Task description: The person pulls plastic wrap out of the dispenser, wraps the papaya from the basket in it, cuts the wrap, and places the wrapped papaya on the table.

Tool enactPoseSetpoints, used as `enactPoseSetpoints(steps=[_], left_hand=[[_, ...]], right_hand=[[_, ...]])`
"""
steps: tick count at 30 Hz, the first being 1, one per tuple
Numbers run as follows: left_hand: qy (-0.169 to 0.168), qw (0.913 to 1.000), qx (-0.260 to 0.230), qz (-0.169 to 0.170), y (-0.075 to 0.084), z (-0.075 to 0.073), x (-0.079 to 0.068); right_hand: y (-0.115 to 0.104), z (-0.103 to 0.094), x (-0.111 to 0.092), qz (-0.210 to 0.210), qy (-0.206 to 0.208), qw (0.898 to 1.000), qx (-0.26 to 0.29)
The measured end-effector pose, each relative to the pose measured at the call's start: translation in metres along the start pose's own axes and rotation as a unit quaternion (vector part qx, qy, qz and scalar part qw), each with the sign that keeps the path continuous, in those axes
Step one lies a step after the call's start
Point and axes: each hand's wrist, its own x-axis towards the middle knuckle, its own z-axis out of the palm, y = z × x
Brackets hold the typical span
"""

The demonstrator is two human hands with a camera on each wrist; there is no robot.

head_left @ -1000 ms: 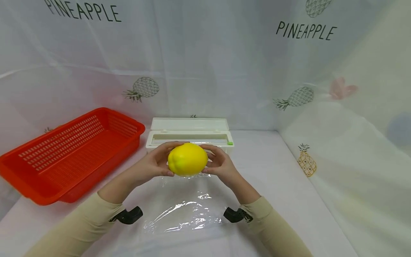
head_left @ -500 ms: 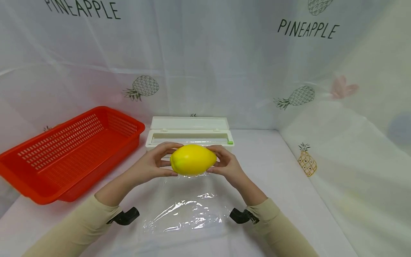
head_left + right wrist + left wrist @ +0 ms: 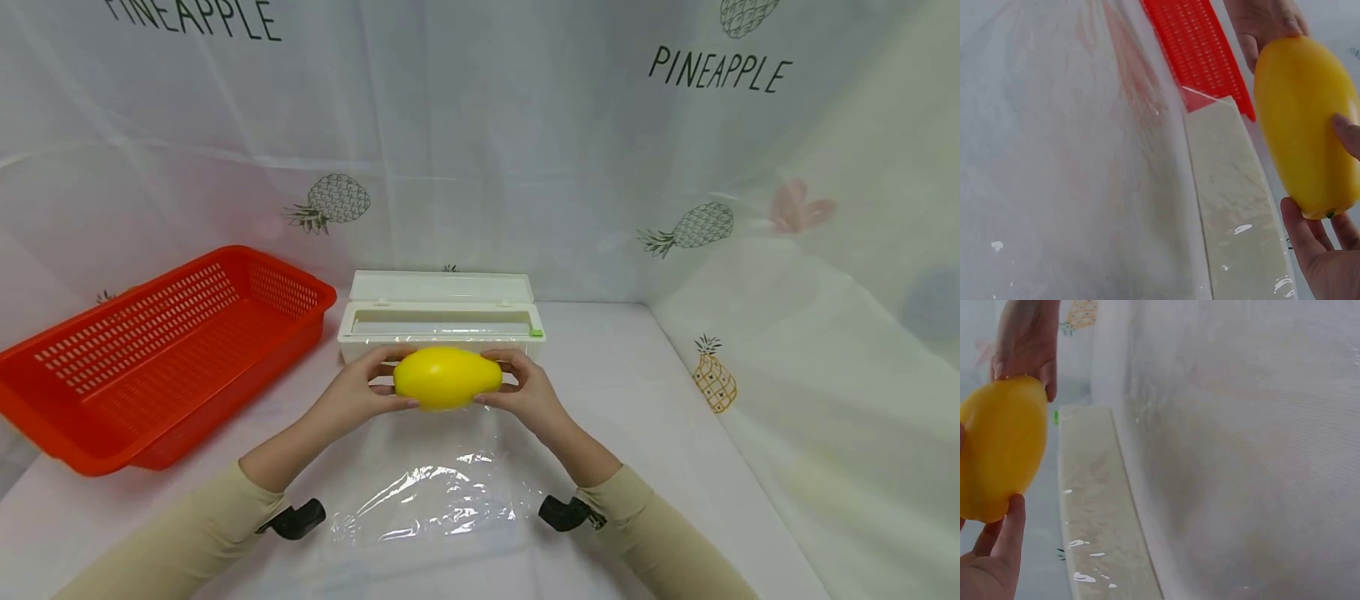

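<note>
A smooth yellow papaya-like fruit [image 3: 446, 377] is held level between both hands above the table. My left hand [image 3: 356, 392] grips its left end, fingers over the back and thumb low in front. At the narrower right end, my right hand [image 3: 528, 396] pinches with fingertips and thumb. A small dark green tip shows on the fruit [image 3: 1304, 125] by the right hand in the right wrist view. Under the hands, clear cling film [image 3: 420, 479] stretches toward me from a white cling film dispenser [image 3: 345, 330], whose lid [image 3: 441, 287] stands raised.
A red plastic basket [image 3: 202, 392] with slotted sides stands on the left. The dispenser carries a green slider [image 3: 536, 333] at its right end. A pineapple-print sheet [image 3: 480, 150] hangs behind the white-covered table [image 3: 645, 400].
The fruit has been turned between the hands; its lobed greenish end has swung out of sight and it now shows side-on. The hands shifted slightly.
</note>
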Motion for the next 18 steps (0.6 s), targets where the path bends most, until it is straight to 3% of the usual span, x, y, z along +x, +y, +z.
enactPoseSetpoints(steps=[8,13,18], left_hand=[[0.009,0.9994,0.034,-0.003,-0.013,-0.001,0.002],[0.012,0.998,0.058,-0.019,-0.023,0.002,0.002],[0.01,0.9977,0.051,-0.043,-0.033,0.01,0.001]], right_hand=[[0.012,-0.001,0.003,0.049,0.01,0.999,-0.023],[0.024,-0.003,0.001,0.066,-0.008,0.997,-0.046],[0.031,-0.005,-0.001,0.069,-0.03,0.994,-0.082]])
